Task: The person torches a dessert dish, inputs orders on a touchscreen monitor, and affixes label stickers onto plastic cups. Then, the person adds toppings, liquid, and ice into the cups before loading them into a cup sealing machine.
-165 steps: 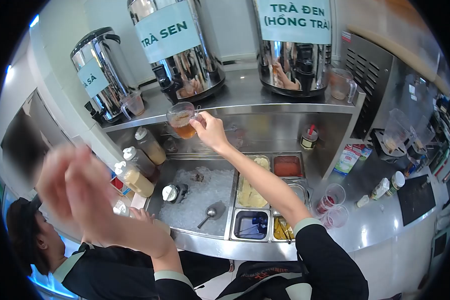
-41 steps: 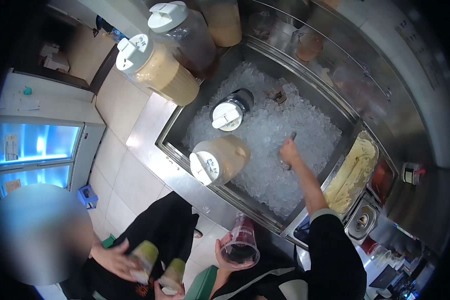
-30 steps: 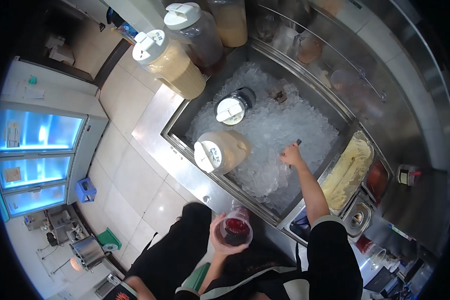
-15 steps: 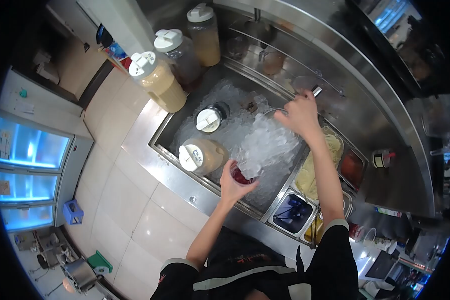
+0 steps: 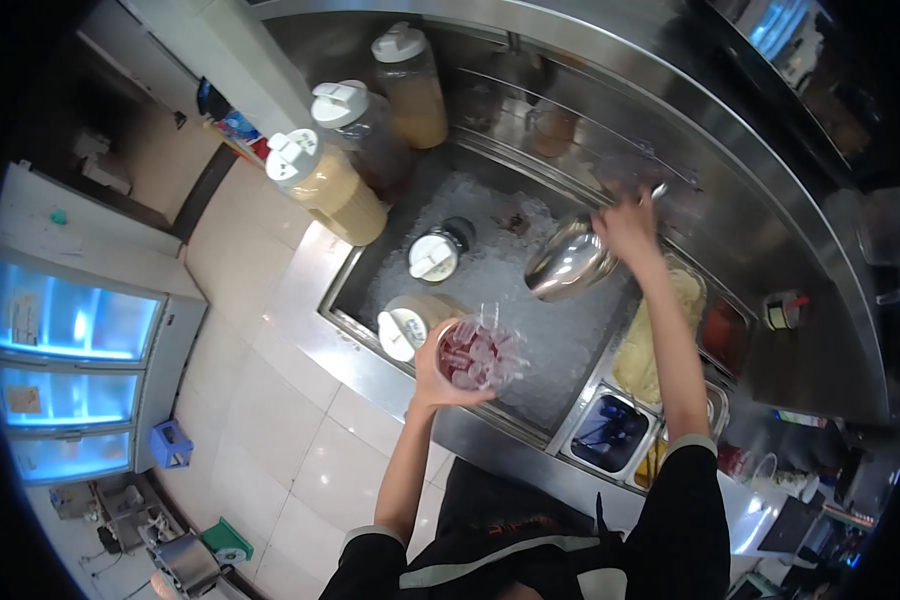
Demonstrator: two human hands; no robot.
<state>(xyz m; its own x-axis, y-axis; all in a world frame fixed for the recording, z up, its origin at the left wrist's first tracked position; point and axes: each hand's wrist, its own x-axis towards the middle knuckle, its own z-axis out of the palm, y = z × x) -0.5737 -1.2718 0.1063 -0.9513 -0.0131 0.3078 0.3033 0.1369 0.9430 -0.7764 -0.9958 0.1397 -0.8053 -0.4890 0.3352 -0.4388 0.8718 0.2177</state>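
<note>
My left hand (image 5: pixel 434 374) is closed around a clear cup (image 5: pixel 478 358) holding red liquid and ice pieces, some spilling past its rim. It is held over the near side of an ice bin (image 5: pixel 560 345). To the right, my right hand (image 5: pixel 630 232) grips the handle of a shiny metal ice scoop (image 5: pixel 574 260), tilted above the ice, its rounded underside showing. Close behind the cup stands a white-lidded pitcher (image 5: pixel 403 333), sunk in the ice. Another pitcher's white lid (image 5: pixel 433 257) pokes up farther back.
Three tall white-lidded pitchers, one with pale yellow liquid (image 5: pixel 342 205), line the bin's far left. Right of the bin are metal pans, one with yellowish contents (image 5: pixel 642 350), one with dark contents (image 5: pixel 610 432). A steel wall (image 5: pixel 770 230) curves behind.
The ice-heaped scoop has emptied into the cup and swung back right, its underside now showing. Ice now fills the cup, which looks raised toward me.
</note>
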